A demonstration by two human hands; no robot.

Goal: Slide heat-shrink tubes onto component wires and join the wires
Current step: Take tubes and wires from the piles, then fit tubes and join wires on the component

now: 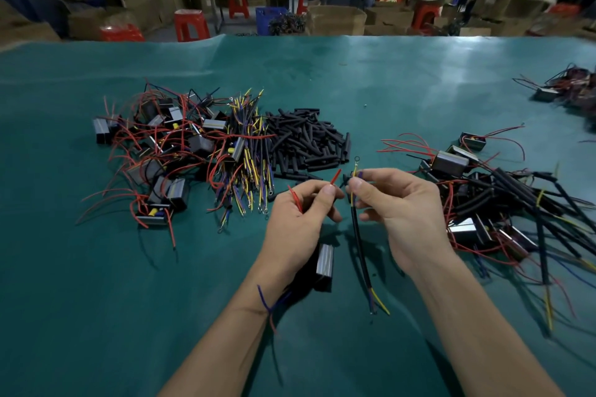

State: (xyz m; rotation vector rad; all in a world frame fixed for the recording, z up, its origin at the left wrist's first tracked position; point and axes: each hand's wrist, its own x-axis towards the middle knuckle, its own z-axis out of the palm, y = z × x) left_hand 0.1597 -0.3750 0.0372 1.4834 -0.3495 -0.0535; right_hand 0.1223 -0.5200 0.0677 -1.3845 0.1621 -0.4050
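Left hand [298, 219] is pinching a red wire [335, 177], grip clamped near its tip; the component [324, 264] is hanging below it at centre frame. Right hand [400, 206] is pinching the black sheathed lead [359, 235] by its yellow and blue ends, grip closed; both tips are meeting, likely for joining; heat-shrink tubes [306, 142] are lying piled on the desk [403, 80], upper centre.

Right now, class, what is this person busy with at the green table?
A person is joining wires by hand. The left hand pinches a red wire from a small grey component hanging below it. The right hand pinches a black cable with yellow and blue leads. The two ends sit close together, not yet joined. A pile of black tubes lies ahead, loose components to the left, finished ones to the right.
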